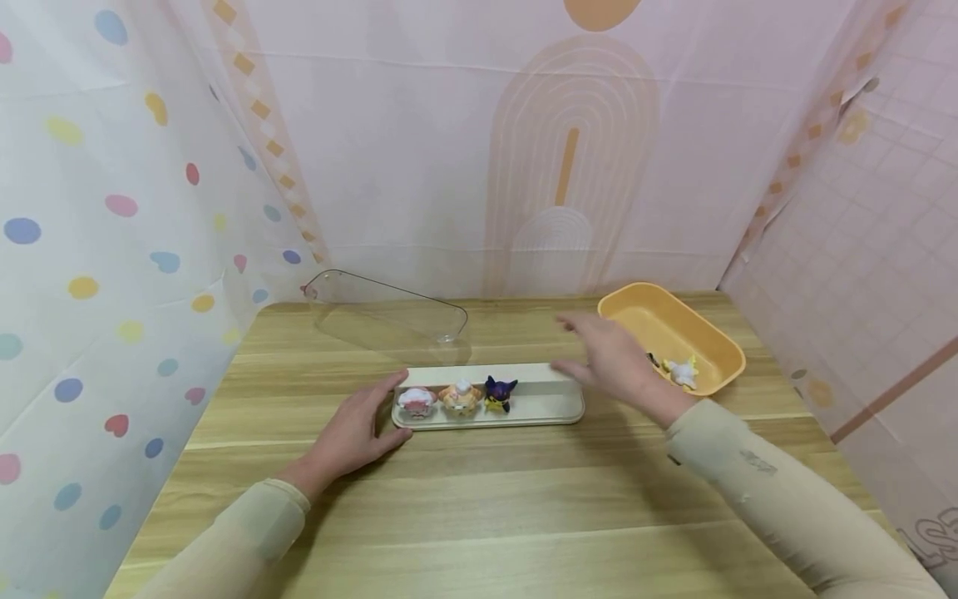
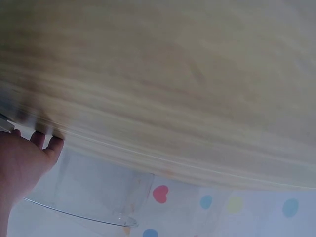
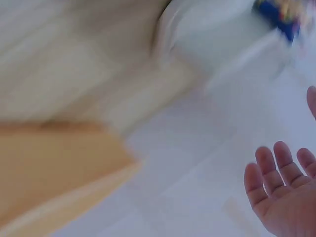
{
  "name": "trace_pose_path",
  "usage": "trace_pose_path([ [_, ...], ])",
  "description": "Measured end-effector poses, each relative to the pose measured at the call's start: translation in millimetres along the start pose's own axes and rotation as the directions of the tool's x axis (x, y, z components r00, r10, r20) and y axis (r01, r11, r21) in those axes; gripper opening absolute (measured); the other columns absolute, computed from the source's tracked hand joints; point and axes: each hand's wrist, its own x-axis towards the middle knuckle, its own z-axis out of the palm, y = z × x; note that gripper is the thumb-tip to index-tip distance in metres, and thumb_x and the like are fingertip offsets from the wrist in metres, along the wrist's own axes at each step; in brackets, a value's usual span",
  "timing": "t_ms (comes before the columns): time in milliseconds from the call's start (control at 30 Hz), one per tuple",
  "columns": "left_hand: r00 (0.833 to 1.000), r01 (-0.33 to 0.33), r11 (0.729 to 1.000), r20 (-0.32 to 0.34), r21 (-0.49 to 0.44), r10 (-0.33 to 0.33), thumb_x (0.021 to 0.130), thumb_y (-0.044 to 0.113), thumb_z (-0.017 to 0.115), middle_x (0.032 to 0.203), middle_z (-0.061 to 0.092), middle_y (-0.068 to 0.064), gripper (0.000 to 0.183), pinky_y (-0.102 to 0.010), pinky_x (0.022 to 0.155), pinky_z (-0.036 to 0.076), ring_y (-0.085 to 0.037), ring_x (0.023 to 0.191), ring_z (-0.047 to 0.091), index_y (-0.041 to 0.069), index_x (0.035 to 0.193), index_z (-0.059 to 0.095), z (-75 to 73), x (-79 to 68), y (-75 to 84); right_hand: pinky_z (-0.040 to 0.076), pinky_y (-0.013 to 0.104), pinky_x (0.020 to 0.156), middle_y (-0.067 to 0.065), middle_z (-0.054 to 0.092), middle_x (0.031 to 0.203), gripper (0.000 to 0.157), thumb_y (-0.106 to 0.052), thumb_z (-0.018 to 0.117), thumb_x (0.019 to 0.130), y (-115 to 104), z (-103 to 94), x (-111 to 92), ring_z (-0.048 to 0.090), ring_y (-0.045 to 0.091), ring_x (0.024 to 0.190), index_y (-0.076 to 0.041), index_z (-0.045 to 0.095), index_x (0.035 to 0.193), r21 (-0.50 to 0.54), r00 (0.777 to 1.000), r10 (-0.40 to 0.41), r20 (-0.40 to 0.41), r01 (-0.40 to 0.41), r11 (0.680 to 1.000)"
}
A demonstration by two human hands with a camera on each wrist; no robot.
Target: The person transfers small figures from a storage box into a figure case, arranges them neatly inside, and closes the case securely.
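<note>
Three small figures are in a white case (image 1: 550, 409), and two hands are near it

The case lies lengthwise on the wooden table (image 1: 449, 516), in front of the person. In its left and middle part, three figures are in a row: a pink-and-white figure (image 1: 417, 405) at the left end, an orange figure with white top (image 1: 460, 402) next to it, and a dark purple and yellow figure (image 1: 499, 394) after that.

The left hand (image 1: 352, 428) is at the left end of the case. Its thumb and fingers are spread wide, with the fingertips at the far corner and the thumb at the near corner. How firmly it presses, I cannot tell.

The right hand (image 1: 617, 362) is in the air, between the right end of the case and an orange container (image 1: 644, 312). Its fingers are well apart from the thumb, and it holds nothing; the right wrist view shows its palm open.

Inside the container, at the near side, lies a white-and-yellow figure (image 1: 683, 373). Beside it there is a dark object (image 1: 653, 359), partly hidden by the hand.

Behind the case, toward the left, a clear plastic cover (image 1: 389, 312) rests on the table. A dotted cloth (image 1: 82, 233) hangs at the left side.
</note>
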Motion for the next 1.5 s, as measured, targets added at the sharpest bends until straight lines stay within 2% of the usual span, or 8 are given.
trace_pose_path([
  [133,1.0,0.004,1.0,-0.002,0.007,-0.004,0.089,0.034,0.088,0.152,0.062,-0.021,0.095,-0.069,0.114,0.046,-0.048,0.133,0.062,0.019,0.166,0.037,-1.4,-1.1,-1.4,0.058,0.059,0.1,0.025,0.069,0.132,0.059,-0.028,0.08,0.097,48.8,-29.9,-9.7,0.07,0.043,0.116,0.003,0.057,0.143,0.114,0.99,0.142,-0.02,-0.139,0.984],
  [233,1.0,0.006,1.0,-0.003,0.009,-0.006,0.089,0.034,0.088,0.152,0.062,-0.021,0.095,-0.069,0.114,0.046,-0.048,0.133,0.062,0.019,0.167,0.037,-1.5,-1.9,-2.4,0.056,0.062,0.101,0.032,0.065,0.134,0.056,-0.027,0.073,0.103,83.2,-49.1,-17.7,0.066,0.049,0.119,0.006,0.053,0.145,0.153,0.966,0.245,0.077,-0.255,0.955],
  [367,1.0,0.018,1.0,0.004,0.008,-0.018,0.089,0.035,0.088,0.154,0.06,-0.021,0.095,-0.069,0.116,0.045,-0.049,0.135,0.06,0.019,0.167,0.036,-1.0,-3.9,-3.5,0.056,0.065,0.099,0.036,0.066,0.131,0.059,-0.03,0.07,0.105,118.9,-64.6,-30.4,0.066,0.052,0.119,0.009,0.053,0.145,0.089,0.924,0.309,0.227,-0.336,0.938],
  [500,1.0,0.021,1.0,0.005,0.009,-0.021,0.089,0.035,0.088,0.155,0.06,-0.021,0.095,-0.069,0.116,0.045,-0.049,0.135,0.06,0.02,0.167,0.036,-0.8,-4.8,-3.1,0.058,0.063,0.094,0.035,0.071,0.122,0.063,-0.031,0.078,0.098,139.7,-67.8,-42.4,0.071,0.048,0.109,0.012,0.057,0.14,-0.002,0.886,0.31,0.344,-0.33,0.944],
  [667,1.0,0.013,1.0,0.0,0.013,-0.013,0.088,0.034,0.089,0.152,0.061,-0.022,0.095,-0.069,0.115,0.046,-0.049,0.133,0.062,0.019,0.166,0.037,-0.9,-4.3,-1.8,0.058,0.063,0.094,0.035,0.07,0.122,0.07,-0.031,0.085,0.09,142.1,-64.9,-49.7,0.07,0.049,0.11,0.01,0.057,0.139,-0.056,0.836,0.306,0.455,-0.316,0.947],
  [933,1.0,0.008,1.0,-0.001,0.005,-0.008,0.088,0.033,0.089,0.152,0.061,-0.023,0.095,-0.069,0.114,0.046,-0.049,0.133,0.061,0.019,0.166,0.037,0.2,-3.7,-1.4,0.057,0.064,0.098,0.039,0.068,0.124,0.065,-0.014,0.086,0.084,144.4,-49.5,-48.0,0.067,0.055,0.115,0.013,0.058,0.135,-0.102,0.825,0.307,0.474,-0.295,0.95],
  [1233,1.0,0.009,1.0,-0.002,0.007,-0.009,0.089,0.033,0.089,0.154,0.06,-0.022,0.095,-0.069,0.114,0.046,-0.049,0.134,0.061,0.019,0.166,0.036,0.3,-2.2,-0.2,0.056,0.063,0.098,0.037,0.065,0.134,0.051,0.009,0.067,0.087,149.6,-37.1,-39.0,0.066,0.051,0.116,0.013,0.057,0.137,-0.143,0.889,0.311,0.335,-0.278,0.95],
  [1500,1.0,0.007,1.0,0.0,0.008,-0.007,0.088,0.033,0.089,0.154,0.06,-0.022,0.095,-0.069,0.115,0.045,-0.049,0.134,0.061,0.019,0.166,0.036,0.7,-0.6,-0.7,0.059,0.056,0.082,0.032,0.071,0.112,0.049,-0.014,0.068,0.093,148.1,-28.3,-34.2,0.066,0.038,0.088,0.016,0.056,0.13,-0.23,0.808,0.488,0.33,-0.433,0.872],
])
